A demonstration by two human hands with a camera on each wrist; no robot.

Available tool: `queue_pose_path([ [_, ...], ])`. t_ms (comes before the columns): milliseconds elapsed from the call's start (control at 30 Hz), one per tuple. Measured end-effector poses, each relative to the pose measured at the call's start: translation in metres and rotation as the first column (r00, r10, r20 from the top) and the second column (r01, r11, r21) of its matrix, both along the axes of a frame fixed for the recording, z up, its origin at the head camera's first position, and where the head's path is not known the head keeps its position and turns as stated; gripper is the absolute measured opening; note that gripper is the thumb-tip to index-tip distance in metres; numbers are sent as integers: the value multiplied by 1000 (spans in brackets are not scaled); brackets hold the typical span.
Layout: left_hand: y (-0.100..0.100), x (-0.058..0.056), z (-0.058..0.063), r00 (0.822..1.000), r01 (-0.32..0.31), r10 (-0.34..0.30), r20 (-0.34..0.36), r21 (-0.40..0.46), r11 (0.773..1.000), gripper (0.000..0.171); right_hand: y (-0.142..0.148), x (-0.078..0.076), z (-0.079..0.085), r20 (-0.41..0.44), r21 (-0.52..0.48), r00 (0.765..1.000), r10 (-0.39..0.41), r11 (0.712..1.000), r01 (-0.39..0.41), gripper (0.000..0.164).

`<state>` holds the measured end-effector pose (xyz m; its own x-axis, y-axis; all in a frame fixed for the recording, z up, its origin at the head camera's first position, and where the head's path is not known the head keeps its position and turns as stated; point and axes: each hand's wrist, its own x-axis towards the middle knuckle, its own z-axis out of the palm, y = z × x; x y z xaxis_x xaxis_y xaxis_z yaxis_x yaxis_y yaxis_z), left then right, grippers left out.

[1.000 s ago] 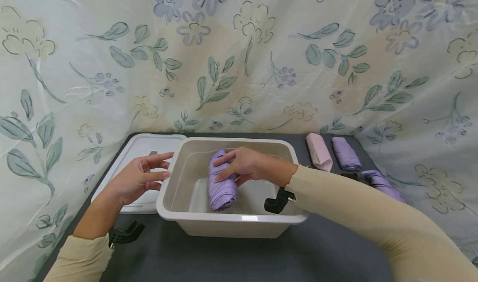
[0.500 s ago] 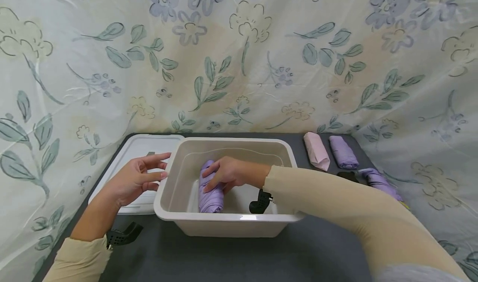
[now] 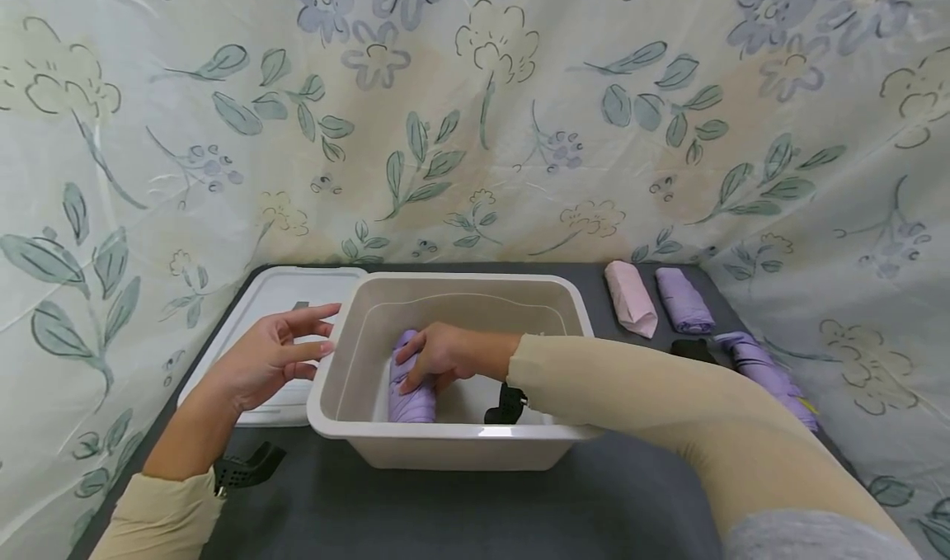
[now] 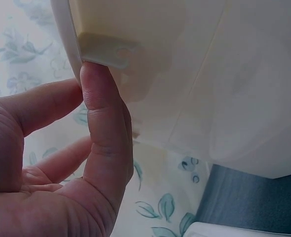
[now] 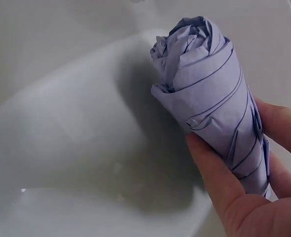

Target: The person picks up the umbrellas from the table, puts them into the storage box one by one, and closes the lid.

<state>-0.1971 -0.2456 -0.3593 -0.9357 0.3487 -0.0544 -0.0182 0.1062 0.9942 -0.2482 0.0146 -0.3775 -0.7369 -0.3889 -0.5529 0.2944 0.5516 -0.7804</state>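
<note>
Left of the frame's centre, inside the tub, the purple roll lay near-to-far, pinched from its right by the right hand; the left hand, fingers apart, touched the tub.

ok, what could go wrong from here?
1. The held purple roll may loosen once the right hand lets go; its end shows bunched, uneven folds.
2. The tub might shift if bumped, as the left hand has just its fingers at the rim.
3. The black wrist device hangs low inside and could knock the tub wall.
</note>
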Motion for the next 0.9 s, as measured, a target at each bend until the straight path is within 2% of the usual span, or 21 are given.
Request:
queue_pose_path([
  [200,0,-1,1,1000,7,-7,-2,17,1000,62,-1,-1,-7,13,-11,1000,9,1000,-9,44],
  [467,0,0,1,1000,-11,11,2,-8,1000,62,-4,0,-11,40,-56,999,21,998,-18,46],
  [567,-1,0,2,1000,-5,5,-1,-9,1000,62,-5,0,-9,62,-31,997,36,999,-34,47],
  [733,-1,-2,2,1000,6,-6,3,-1,1000,62,-6,2,-1,102,59,994,38,997,-44,56],
  [900,-2,-3,1,1000,7,-7,12,5,1000,61,-7,3,2,81,65,996,26,997,-31,69],
])
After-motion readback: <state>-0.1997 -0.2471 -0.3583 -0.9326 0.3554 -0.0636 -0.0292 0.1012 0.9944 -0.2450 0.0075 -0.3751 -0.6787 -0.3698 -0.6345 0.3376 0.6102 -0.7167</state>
